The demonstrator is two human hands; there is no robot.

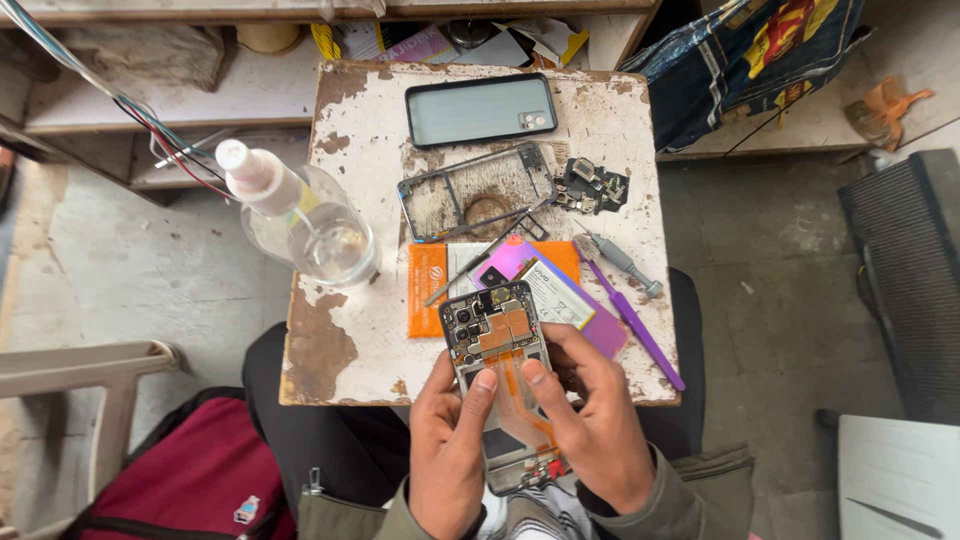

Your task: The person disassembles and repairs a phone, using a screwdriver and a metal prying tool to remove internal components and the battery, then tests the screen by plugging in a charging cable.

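Note:
An opened phone (495, 335) with its back removed shows its circuit board, cameras and orange flex cable. My left hand (447, 450) grips its left side, thumb on the inner parts. My right hand (592, 425) holds the right side, thumb pressing the middle of the flex cable. The phone hangs over the near edge of a small worn white board (350, 200) on my lap. Further back on the board lie the phone's back cover (481, 109) and a bare metal frame (475, 190).
A clear spray bottle (300, 215) sits at the board's left. An orange packet (428, 290), tweezers (465, 268), a purple pry tool (632, 322), a small screwdriver (622, 262) and loose small parts (592, 185) lie mid-board. A maroon bag (190, 475) sits lower left, shelves behind.

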